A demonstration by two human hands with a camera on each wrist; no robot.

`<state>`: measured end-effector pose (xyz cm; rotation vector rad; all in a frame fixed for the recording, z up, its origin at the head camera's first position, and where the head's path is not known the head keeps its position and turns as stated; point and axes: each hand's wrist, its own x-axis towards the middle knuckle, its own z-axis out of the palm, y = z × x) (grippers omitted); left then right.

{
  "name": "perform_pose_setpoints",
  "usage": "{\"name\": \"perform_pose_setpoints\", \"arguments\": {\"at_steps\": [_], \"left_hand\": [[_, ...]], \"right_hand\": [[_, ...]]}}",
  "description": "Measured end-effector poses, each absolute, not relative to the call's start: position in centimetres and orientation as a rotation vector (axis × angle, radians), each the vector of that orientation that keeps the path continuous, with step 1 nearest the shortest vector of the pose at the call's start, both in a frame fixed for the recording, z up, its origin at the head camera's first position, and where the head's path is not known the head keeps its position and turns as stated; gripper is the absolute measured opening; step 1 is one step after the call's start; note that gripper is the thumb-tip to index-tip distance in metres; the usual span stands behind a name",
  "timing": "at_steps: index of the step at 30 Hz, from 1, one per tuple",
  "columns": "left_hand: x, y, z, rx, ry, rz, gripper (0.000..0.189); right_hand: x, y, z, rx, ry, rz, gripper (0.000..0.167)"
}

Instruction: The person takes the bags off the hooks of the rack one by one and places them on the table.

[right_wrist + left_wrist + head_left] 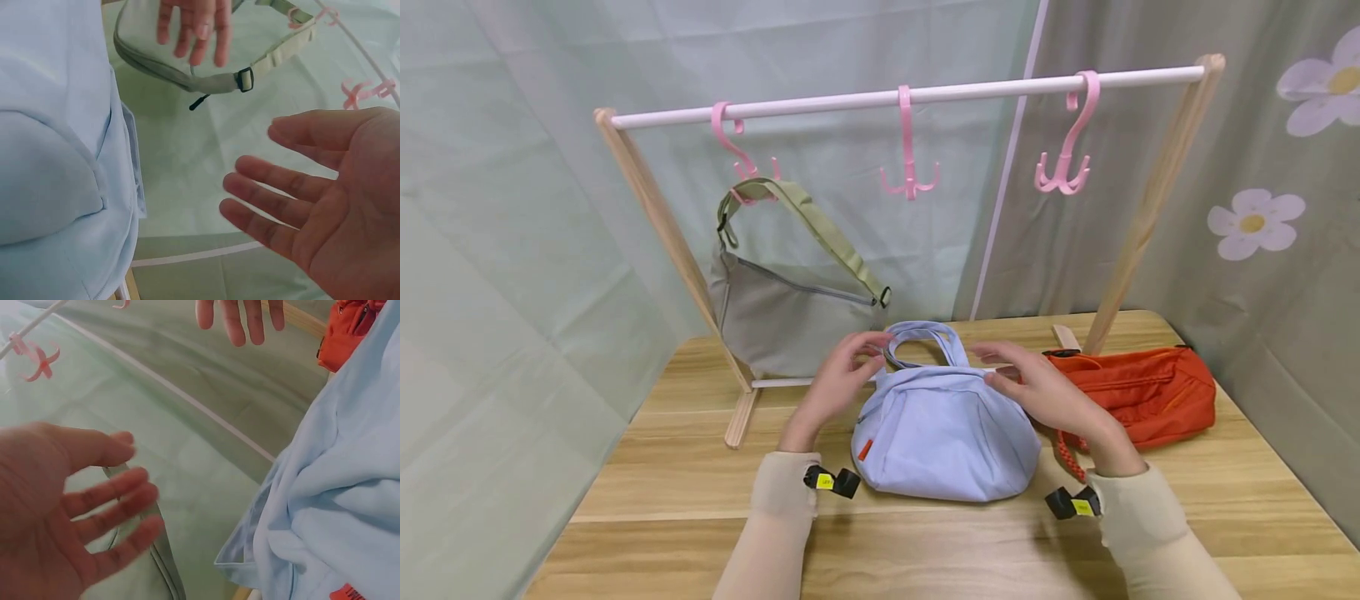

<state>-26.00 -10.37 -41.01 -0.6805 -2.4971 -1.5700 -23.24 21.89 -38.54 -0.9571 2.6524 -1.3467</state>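
A light blue handbag (947, 433) with a small red tag sits on the wooden table, its looped handles (951, 342) rising at the back. On its left side, my left hand (842, 375) hovers near the handles with fingers loosely bent. Opposite it, my right hand (1037, 383) is held over the bag's right side. Both wrist views show the palms, left hand (94, 506) and right hand (325, 200), with spread fingers and nothing in them. A grey-green shoulder bag (790, 317) hangs by its strap from the left pink hook (745, 167).
A rack with a white rail (842, 102) and wooden legs stands on the table (700, 492). The middle pink hook (909, 158) and right pink hook (1066, 150) hang from the rail. Beside my right hand lies a red-orange bag (1150, 396) with a braided cord.
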Motion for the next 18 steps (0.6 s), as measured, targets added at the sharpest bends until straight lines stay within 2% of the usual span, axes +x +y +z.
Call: {"name": "perform_pose_setpoints", "arguments": {"at_steps": [10, 18], "left_hand": [[-25.6, -11.6, -39.4, -0.584, -2.319, -1.600, 0.025], [-25.4, -12.9, -38.2, -0.568, -2.186, -1.616, 0.023]], "right_hand": [[-23.0, 20.6, -38.5, -0.935, 2.618, -1.551, 0.035], [-22.9, 19.4, -39.0, -1.000, 2.607, -1.518, 0.032]]}}
